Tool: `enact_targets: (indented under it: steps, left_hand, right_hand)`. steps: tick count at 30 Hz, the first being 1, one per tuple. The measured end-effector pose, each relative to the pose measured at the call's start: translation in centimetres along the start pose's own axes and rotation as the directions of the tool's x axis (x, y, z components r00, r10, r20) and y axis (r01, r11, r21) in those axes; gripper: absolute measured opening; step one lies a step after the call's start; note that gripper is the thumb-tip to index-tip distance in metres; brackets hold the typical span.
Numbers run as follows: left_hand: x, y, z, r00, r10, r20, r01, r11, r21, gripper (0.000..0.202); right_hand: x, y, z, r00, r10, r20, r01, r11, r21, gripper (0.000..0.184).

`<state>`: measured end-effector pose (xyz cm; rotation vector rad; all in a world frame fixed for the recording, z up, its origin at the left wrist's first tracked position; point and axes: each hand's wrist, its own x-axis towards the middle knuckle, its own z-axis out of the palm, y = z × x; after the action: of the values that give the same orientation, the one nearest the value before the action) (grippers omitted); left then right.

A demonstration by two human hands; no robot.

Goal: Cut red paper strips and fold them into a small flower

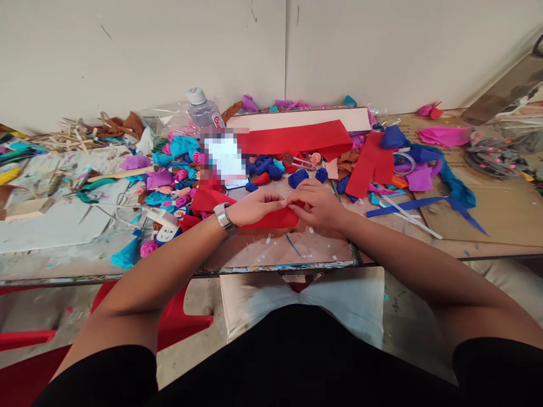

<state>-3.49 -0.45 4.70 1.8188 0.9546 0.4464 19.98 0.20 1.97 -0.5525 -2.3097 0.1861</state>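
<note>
A strip of red crepe paper is pinched between my two hands above the front of the table. My left hand, with a watch on its wrist, grips the strip with thumb and fingers. Close against it, my right hand holds the strip's right end between bent fingers. The strip runs left under my left wrist toward more red paper. Just beyond my fingers lie dark blue crumpled paper pieces. Exactly how the paper is folded at my fingertips is hidden.
Behind the hands are a lit phone, a bottle and wide red strips. A power strip with a plugged-in charger sits left. Paper roses, a tape roll and blue ribbon crowd the table; cardboard lies right.
</note>
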Motion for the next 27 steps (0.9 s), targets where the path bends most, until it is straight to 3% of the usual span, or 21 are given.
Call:
enact_targets:
  steps: [12,19,27]
  left_hand:
    - [0.16,0.10,0.02,1.000,0.022,-0.009,-0.023,0.999,-0.047,0.037]
    - [0.16,0.15,0.05,0.999,0.035,0.000,-0.035,0.999,-0.041,0.029]
    - [0.02,0.24,0.05,0.999,0.032,0.013,-0.031,0.999,-0.028,0.037]
  right_hand:
    - [-0.07,-0.20,-0.10,0.998,0.052,-0.042,-0.052,0.998,0.020,0.011]
    - [-0.19,0.10,-0.09,0.999,0.014,-0.035,-0.014,1.000,0.013,0.011]
    - [-0.03,0.00,-0.12,1.000,0.023,-0.017,-0.023,1.000,0.017,0.013]
